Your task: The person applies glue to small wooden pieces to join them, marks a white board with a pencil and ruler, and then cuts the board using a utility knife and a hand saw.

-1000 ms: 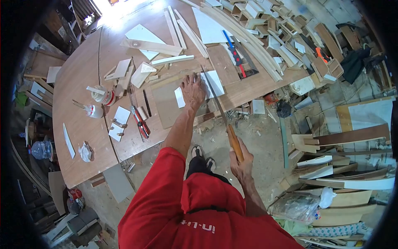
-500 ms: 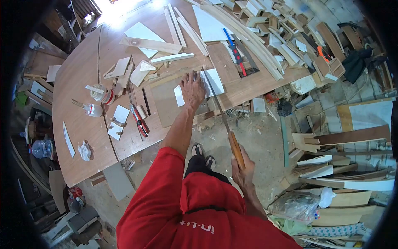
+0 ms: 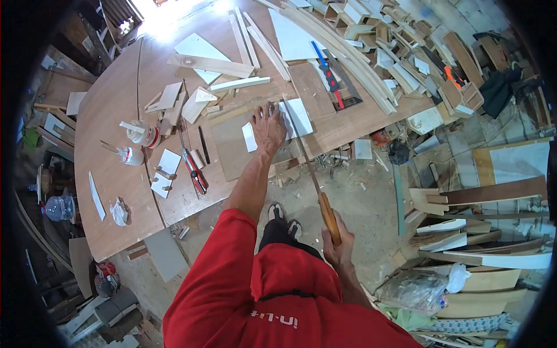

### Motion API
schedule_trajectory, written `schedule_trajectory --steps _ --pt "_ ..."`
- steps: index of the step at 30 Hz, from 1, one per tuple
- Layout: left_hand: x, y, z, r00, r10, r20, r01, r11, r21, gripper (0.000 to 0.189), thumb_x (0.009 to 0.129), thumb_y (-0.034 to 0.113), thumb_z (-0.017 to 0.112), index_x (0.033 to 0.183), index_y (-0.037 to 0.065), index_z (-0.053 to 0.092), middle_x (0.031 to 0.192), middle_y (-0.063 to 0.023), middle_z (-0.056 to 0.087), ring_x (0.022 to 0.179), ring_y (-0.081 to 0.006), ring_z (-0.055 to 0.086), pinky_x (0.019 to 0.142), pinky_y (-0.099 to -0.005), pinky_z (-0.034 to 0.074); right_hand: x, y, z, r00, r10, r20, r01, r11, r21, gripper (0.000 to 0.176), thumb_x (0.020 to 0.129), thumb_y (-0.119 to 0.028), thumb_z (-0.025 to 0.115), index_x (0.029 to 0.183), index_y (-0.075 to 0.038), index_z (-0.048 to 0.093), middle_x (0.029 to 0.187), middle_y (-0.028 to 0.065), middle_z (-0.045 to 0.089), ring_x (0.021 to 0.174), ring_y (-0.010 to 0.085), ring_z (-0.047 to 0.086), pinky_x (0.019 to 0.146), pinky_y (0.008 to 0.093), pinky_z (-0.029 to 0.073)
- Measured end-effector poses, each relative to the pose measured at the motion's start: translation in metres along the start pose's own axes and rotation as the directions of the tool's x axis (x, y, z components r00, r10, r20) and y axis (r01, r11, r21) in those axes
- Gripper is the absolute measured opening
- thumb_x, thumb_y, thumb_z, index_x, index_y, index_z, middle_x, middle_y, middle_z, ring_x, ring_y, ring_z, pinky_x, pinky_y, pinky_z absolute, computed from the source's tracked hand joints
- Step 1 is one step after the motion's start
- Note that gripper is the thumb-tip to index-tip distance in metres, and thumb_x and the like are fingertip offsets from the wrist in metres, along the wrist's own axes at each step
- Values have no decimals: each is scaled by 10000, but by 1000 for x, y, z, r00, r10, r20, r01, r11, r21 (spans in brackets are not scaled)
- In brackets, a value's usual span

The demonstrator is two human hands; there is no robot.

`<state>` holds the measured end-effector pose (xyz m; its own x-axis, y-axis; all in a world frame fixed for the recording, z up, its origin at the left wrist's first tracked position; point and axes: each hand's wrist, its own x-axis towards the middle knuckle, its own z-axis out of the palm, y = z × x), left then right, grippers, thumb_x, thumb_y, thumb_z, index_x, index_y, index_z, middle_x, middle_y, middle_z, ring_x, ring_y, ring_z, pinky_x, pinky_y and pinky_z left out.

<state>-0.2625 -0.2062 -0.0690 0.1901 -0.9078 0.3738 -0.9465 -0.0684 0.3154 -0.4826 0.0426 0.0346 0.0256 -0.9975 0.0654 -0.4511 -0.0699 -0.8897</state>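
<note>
Left hand [image 3: 268,129] lies flat on a white panel [image 3: 299,118] — right hand [image 3: 338,239] grips the wooden-handled saw [image 3: 313,174].

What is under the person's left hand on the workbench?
The left hand presses a white panel, which lies on a brown board; the saw crosses it. The panel's middle is hidden by the hand.

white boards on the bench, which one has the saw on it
The white board at the near edge, under the left hand, saw across it; others lie untouched.
</note>
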Motion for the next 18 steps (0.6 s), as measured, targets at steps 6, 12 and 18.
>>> schedule_trajectory --steps 6,12,18 --pt "1 1 -7 1000 21 15 -21 1000 -1 387 853 207 545 1218 101 617 1281 -83 519 1173 -332 441 980 -478 339 22 0 8 989 133 67 -131 991 -36 439 857 -36 570 1290 6 514 843 171 628 642 151 606 610 269 487" --pt "-6 1 -6 999 13 43 -12 1000 -15 377 857 211 534 1206 106 629 1276 -81 515 1177 -333 435 980 -482 339 23 -6 5 994 88 57 -88 996 -18 436 861 -41 568 1291 3 508 879 174 636 649 176 623 620 288 496" --pt "-1 0 -7 996 -7 93 7 1000 -9 449 852 242 554 1286 128 577 1301 -71 494 1197 -325 423 1001 -490 325 2 3 -4 994 -106 33 107 993 -43 521 871 -67 567 1377 -132 464 1118 174 659 794 188 683 712 222 504"
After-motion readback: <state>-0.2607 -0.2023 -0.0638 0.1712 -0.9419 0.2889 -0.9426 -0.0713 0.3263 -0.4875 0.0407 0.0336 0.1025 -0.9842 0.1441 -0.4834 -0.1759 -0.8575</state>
